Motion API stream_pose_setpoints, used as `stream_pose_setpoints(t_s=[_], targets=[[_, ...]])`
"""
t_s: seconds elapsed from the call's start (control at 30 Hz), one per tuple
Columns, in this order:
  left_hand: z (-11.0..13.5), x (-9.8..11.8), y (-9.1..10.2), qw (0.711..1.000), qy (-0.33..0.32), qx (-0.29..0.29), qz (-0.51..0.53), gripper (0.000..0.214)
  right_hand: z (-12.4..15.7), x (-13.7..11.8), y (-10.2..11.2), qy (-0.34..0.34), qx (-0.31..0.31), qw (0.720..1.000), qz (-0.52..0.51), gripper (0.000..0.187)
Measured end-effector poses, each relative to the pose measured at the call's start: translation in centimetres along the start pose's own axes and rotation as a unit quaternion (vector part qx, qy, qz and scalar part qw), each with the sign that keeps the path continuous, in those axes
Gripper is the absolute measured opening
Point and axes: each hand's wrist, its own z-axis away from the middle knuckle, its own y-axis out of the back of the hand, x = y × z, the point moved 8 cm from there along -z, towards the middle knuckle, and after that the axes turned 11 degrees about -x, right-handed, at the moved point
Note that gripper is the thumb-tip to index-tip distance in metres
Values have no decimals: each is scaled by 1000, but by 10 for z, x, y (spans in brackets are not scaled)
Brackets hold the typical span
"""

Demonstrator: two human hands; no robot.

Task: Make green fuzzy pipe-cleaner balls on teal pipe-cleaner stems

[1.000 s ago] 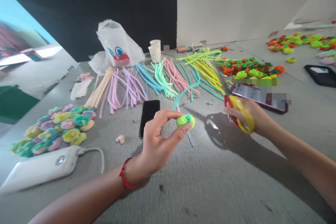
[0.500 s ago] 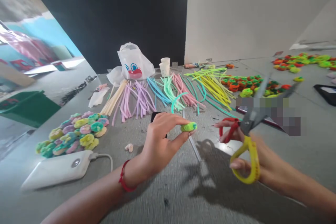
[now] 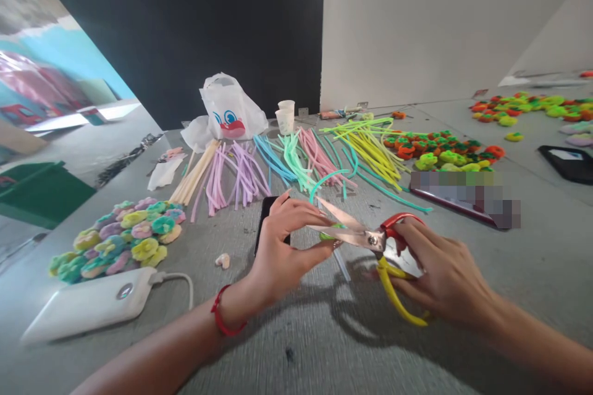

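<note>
My left hand [image 3: 282,247] pinches a small green and teal pipe-cleaner flower [image 3: 330,233] between thumb and fingers, above the grey table [image 3: 324,345]. A teal pipe cleaner [image 3: 327,178] curves up and away from the flower. My right hand [image 3: 438,274] grips scissors [image 3: 365,237] with one red and one yellow handle. The blades are open and point left, with the flower's stem between them. A black phone [image 3: 265,216] lies partly hidden behind my left hand.
Bundles of coloured pipe cleaners [image 3: 296,157] lie fanned across the middle. A heap of pastel flowers [image 3: 120,237] and a white power bank [image 3: 88,305] sit at left. Orange and green pieces [image 3: 445,148], another phone [image 3: 463,200], paper cups [image 3: 285,116] and a plastic bag [image 3: 227,108] lie further back.
My right hand has swung the scissors from up on the right down and left, bringing the open blades to the flower in my left hand. The left hand has barely moved.
</note>
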Motion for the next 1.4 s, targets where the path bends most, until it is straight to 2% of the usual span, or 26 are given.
stream_pose_setpoints(t_s=[0.33, 0.57, 0.8, 0.97, 1.13, 1.27, 1.33, 1.4], targets=[[1, 4, 3, 999, -25, 21, -23, 12, 0, -7, 8, 21, 46, 997, 63, 36], [2, 8, 3, 999, -37, 25, -21, 15, 2, -8, 11, 26, 61, 994, 88, 33], [3, 5, 1, 1000, -22, 18, 10, 13, 8, -11, 9, 49, 32, 993, 98, 28], [3, 0, -2, 999, 2, 9, 33, 14, 8, -11, 9, 77, 57, 990, 100, 29], [3, 0, -4, 996, 14, -2, 89, 13, 7, 4, 8, 43, 67, 996, 46, 23], [2, -7, -7, 991, 39, -4, 125, 15, 5, 17, 14, -6, 79, 994, 79, 28], [2, -10, -9, 988, 43, -4, 149, 14, 3, 27, 13, -49, 55, 989, 131, 35], [2, -13, -11, 982, 58, -11, 180, 12, 2, 41, 6, -101, 0, 978, 183, 39]])
